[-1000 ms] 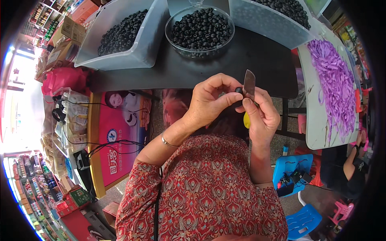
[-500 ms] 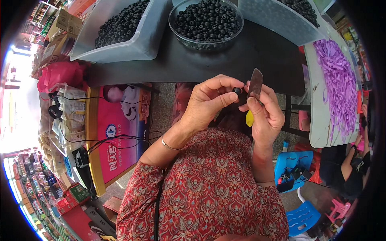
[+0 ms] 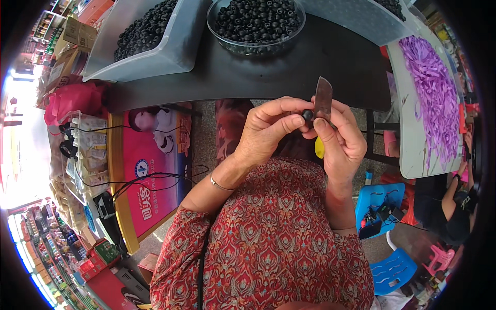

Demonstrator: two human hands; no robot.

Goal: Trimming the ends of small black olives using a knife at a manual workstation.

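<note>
Your left hand [image 3: 266, 135] pinches a small dark round fruit [image 3: 308, 114] between thumb and forefinger tips — it sits right at the fingertips, touching the knife blade [image 3: 323, 99]. Your right hand [image 3: 341, 142] is closed around the knife's yellow handle [image 3: 320, 148] (mostly hidden), blade upright. Glass bowl [image 3: 257, 47] of the same fruit — beyond, on the black table [image 3: 320, 57].

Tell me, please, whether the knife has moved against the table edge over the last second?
No, hardly. The knife stays upright in the right hand, its tip just over the near edge of the black table, with the left hand beside it.
</note>
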